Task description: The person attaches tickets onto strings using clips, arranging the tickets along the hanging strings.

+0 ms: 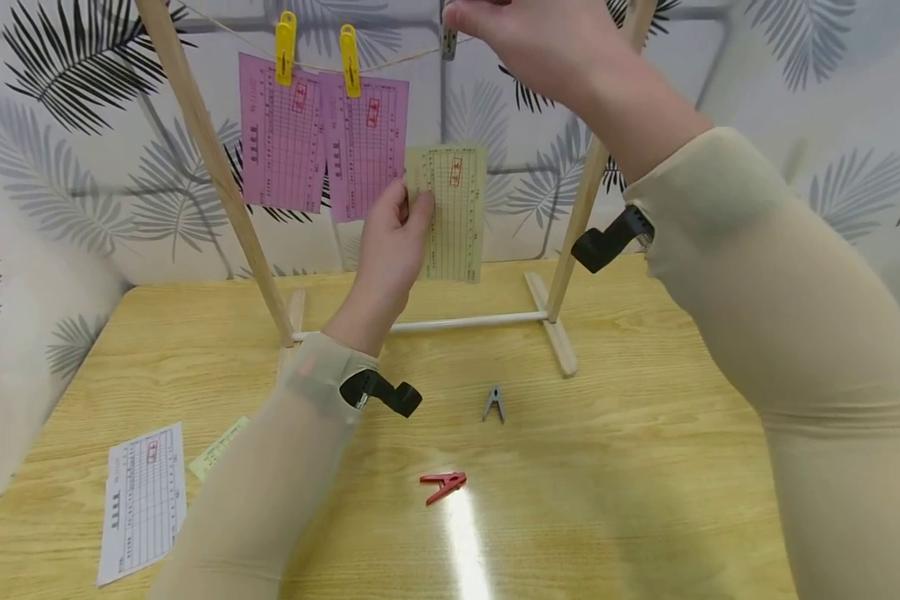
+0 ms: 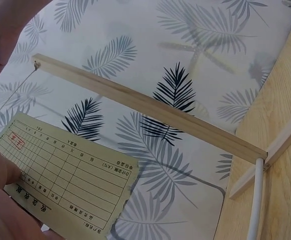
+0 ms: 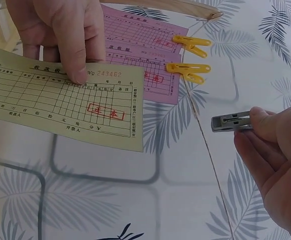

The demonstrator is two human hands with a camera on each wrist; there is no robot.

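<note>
My left hand [image 1: 390,242] pinches the yellow slip [image 1: 447,212] by its left edge, thumb on the face and fingers behind, and holds it upright in the air just below the string [image 1: 390,60] of the wooden rack [image 1: 202,133], to the right of the two pink slips [image 1: 322,146] that hang there. Each pink slip is clipped to the string by a yellow peg [image 1: 286,47]. My right hand [image 1: 525,42] is raised to the string, to the right of the pegs, and grips a grey peg [image 3: 230,121] between thumb and fingertips; in the right wrist view the peg's tip lies just beside the string, and I cannot tell whether it touches it. The yellow slip hangs apart from the string, its top edge lower than the pink slips' tops. On the bench [image 1: 645,467], in front of the rack's feet, lie a second grey peg [image 1: 494,403] and, nearer to me, a red peg [image 1: 442,487]. To the left of the rack and close to me lies a white slip [image 1: 142,500], with a pale green slip [image 1: 217,448] just beside it, partly hidden by my left sleeve.
</note>
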